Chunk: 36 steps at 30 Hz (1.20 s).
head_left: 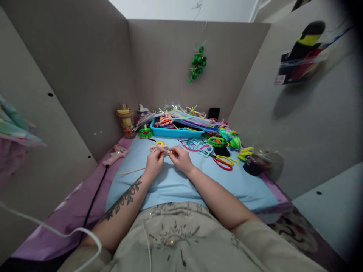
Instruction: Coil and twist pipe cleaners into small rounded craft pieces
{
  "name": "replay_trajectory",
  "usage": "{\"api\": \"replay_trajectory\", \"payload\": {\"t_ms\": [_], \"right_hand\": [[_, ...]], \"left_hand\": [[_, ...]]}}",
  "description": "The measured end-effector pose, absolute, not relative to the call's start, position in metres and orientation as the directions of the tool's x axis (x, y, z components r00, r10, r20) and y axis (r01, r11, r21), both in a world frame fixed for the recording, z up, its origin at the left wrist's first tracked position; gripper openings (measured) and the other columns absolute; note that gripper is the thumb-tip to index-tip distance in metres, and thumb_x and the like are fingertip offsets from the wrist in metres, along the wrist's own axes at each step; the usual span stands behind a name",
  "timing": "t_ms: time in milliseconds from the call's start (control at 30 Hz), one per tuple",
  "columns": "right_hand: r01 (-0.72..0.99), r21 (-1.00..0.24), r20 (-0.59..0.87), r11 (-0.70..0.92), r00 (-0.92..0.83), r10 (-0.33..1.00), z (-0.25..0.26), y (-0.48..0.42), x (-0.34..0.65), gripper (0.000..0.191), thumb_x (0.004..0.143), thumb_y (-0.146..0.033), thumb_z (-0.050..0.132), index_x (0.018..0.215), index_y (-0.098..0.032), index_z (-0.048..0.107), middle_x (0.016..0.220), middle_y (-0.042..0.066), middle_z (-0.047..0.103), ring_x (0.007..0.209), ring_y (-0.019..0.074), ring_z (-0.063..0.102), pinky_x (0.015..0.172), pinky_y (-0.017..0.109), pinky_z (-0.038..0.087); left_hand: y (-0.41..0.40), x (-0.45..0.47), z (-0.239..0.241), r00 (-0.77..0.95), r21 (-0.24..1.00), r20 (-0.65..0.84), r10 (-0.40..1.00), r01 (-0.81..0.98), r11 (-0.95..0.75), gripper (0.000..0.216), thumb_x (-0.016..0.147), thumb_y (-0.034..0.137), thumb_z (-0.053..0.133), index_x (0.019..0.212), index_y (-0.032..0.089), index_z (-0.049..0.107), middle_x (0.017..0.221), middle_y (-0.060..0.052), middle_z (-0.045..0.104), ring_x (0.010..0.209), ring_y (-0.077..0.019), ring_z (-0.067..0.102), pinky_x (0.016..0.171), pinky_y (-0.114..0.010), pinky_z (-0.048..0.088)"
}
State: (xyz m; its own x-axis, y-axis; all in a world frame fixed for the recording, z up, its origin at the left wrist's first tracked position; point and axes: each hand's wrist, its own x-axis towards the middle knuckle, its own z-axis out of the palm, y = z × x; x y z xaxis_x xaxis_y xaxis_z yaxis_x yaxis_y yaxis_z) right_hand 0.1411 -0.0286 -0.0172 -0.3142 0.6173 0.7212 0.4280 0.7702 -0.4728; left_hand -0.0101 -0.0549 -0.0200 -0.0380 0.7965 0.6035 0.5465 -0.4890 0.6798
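Observation:
My left hand (155, 161) and my right hand (181, 158) meet over the blue cloth (176, 181). Fingers of both are pinched together on a small piece of pale pink and cream pipe-cleaner work (155, 146) with a yellow and pink round on it. Fingertips hide part of the piece. A cream pipe cleaner (132, 171) stretches out on the cloth to the left, passing behind my left wrist. Loose coloured pipe cleaners (198, 146) lie just beyond my right hand. Red-handled scissors (222, 163) rest to the right.
A blue tray (177, 133) heaped with pipe cleaners stands at the back. Finished green pieces (216, 141) sit to its right. A glue gun (117, 155) lies at left, its black cord trailing down. A tumbler (126, 122) is back left; a dark-lidded clear cup (255, 164) is at right.

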Motion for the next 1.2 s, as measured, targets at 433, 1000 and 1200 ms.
{"api": "replay_trajectory", "payload": {"t_ms": [433,1000,1200], "right_hand": [[0.46,-0.446,0.735,0.768,-0.302,0.607,-0.016,-0.027,0.144,0.015,0.087,-0.028,0.051,0.078,-0.018,0.057,0.072,0.002,0.056,0.069,0.0146,0.05,0.066,0.027,0.04],[0.425,-0.509,0.673,0.749,-0.346,0.654,0.003,-0.027,0.154,0.017,0.087,-0.033,0.052,0.08,-0.02,0.062,0.071,0.002,0.059,0.067,0.0143,0.052,0.065,0.028,0.042],[0.408,-0.567,0.593,0.715,-0.4,0.699,0.019,-0.025,0.155,0.016,0.087,-0.032,0.053,0.08,-0.021,0.063,0.074,0.003,0.062,0.073,0.0156,0.056,0.066,0.029,0.044]], "left_hand": [[-0.055,-0.006,-0.019,-0.086,0.669,0.602,0.794,0.597,-0.443,0.017,0.084,0.026,0.051,0.079,0.017,0.064,0.078,-0.005,0.063,0.074,-0.0172,0.056,0.069,-0.027,0.043],[-0.057,-0.001,-0.014,-0.087,0.85,0.437,0.895,0.365,-0.38,0.021,0.084,0.031,0.052,0.082,0.015,0.066,0.075,-0.005,0.065,0.069,-0.0153,0.059,0.063,-0.024,0.045],[-0.059,-0.006,-0.009,-0.064,0.93,0.283,0.957,0.261,-0.258,0.021,0.081,0.033,0.056,0.085,0.016,0.068,0.074,-0.004,0.066,0.065,-0.0148,0.059,0.06,-0.024,0.045]]}}
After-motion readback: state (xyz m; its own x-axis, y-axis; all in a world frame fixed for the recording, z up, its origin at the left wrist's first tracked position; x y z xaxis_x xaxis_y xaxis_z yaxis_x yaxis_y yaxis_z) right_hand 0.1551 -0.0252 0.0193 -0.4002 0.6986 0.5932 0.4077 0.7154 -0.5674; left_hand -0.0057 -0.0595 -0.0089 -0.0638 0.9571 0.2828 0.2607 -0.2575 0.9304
